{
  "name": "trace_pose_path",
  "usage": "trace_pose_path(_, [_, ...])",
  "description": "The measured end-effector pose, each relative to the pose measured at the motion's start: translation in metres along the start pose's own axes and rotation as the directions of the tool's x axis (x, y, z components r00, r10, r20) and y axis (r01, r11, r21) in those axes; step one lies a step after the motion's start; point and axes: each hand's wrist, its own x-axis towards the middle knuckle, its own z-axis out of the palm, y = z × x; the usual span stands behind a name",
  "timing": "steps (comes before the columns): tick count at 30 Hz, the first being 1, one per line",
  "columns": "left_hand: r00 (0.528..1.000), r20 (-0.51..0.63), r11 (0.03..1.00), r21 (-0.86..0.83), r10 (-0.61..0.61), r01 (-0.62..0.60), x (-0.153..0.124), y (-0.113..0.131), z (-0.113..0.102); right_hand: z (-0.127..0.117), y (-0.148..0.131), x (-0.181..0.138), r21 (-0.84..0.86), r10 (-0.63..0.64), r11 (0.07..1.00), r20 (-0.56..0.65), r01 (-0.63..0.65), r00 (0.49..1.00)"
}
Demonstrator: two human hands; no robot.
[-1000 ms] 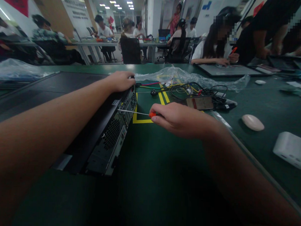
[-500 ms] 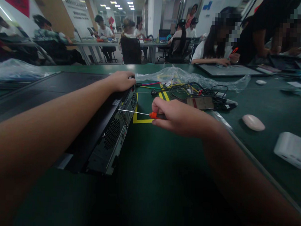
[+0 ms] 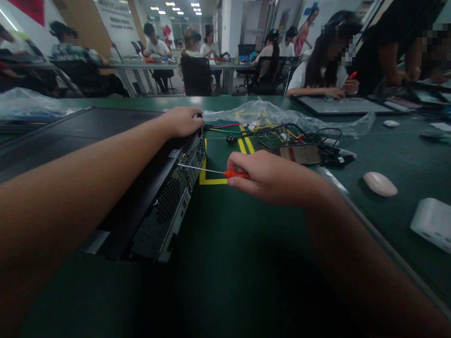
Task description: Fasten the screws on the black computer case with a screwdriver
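Note:
A black desktop computer case (image 3: 111, 135) lies flat on the green table (image 3: 245, 248), its rear panel with vents and ports (image 3: 168, 201) turned toward me. My left hand (image 3: 183, 120) rests on the case's far top corner, fingers curled over the edge. My right hand (image 3: 273, 176) is closed around a screwdriver (image 3: 214, 170) with an orange handle. The thin metal shaft points left, its tip touching the rear panel's upper edge.
Behind my right hand lie tangled cables (image 3: 286, 134), a phone (image 3: 299, 154), a clear plastic bag (image 3: 279, 114) and yellow tape marks (image 3: 210, 180). A pale mouse (image 3: 379, 183) and a white box (image 3: 436, 224) sit to the right. Other people work at tables beyond.
My right hand has shifted its grip slightly, showing more of the orange handle; the screwdriver tip stays at the rear panel. My left hand has not moved.

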Motion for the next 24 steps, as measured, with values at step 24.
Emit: trace_pose_path(24, [1.000,-0.003,0.999,-0.017,0.027,-0.027,0.003,-0.004,0.003,0.012,0.008,-0.009,0.062,0.012,0.998,-0.227,0.002,0.974])
